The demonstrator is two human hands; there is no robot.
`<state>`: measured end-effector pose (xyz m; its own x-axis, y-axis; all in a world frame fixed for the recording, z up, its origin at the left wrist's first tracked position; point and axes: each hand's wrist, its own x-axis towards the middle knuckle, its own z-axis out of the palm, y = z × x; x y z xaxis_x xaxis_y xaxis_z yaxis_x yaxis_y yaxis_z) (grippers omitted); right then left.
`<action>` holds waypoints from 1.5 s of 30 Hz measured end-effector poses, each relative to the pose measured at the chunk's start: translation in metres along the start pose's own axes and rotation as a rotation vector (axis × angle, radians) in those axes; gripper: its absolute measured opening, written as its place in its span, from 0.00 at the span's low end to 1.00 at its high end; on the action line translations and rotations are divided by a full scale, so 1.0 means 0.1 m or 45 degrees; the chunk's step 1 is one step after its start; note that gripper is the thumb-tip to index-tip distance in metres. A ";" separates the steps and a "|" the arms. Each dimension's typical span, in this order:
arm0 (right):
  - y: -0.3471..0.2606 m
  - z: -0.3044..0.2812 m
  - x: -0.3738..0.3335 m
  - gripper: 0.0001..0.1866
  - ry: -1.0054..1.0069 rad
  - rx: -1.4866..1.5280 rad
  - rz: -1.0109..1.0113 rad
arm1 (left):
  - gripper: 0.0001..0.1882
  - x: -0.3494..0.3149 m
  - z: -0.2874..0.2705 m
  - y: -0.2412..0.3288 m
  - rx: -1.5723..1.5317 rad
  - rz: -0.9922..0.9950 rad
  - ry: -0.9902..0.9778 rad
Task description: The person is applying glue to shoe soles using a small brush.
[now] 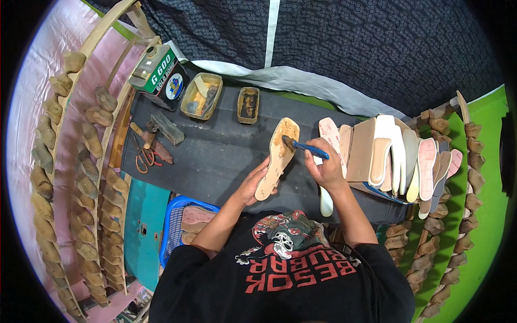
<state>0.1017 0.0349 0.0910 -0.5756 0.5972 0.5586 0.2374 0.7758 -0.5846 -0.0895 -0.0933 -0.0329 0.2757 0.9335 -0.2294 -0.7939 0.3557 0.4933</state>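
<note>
My left hand (254, 184) grips a tan shoe insole (271, 173) near its lower end, fingers beneath and thumb along the edge. The insole is tilted over the dark work table, its upper part smeared with a brownish, wet-looking coat. In my right hand (327, 164) is a brush with a blue handle (313, 149), closed in the fingers. The brush's dark, clotted bristles (288, 142) touch the upper half of the insole. Just beyond my right hand lies a pinkish-white insole (329, 132), and a pale sole piece (326, 202) pokes out below my wrist.
A cardboard box (362, 151) with several insoles leaning on it stands at right. Far left are a metal can (160, 75), a glue tub (184, 105) and a smaller tub (240, 116). Scissors (141, 161) and a dark block (168, 129) lie nearby. A blue basket (171, 215) sits lower left; racks of shoe lasts (42, 183) flank both sides.
</note>
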 end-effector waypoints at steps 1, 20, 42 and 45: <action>-0.02 0.01 0.00 0.15 0.010 0.000 -0.026 | 0.35 0.00 0.01 0.00 -0.002 0.006 0.003; -0.05 0.18 0.15 0.12 -0.199 0.036 -0.055 | 0.35 0.00 -0.07 -0.19 -0.112 -0.021 -0.116; -0.12 0.90 0.50 0.14 -0.344 0.034 0.066 | 0.34 -0.28 -0.51 0.00 -0.263 0.107 -0.025; -0.05 1.03 0.65 0.13 -0.213 0.013 0.231 | 0.34 -0.32 -0.65 0.08 -0.290 0.136 -0.019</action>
<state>-0.0176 0.0485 0.0692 -0.6461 0.6839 0.3390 0.3417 0.6563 -0.6727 -0.1405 -0.1233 -0.0762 0.1898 0.9664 -0.1731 -0.9202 0.2366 0.3118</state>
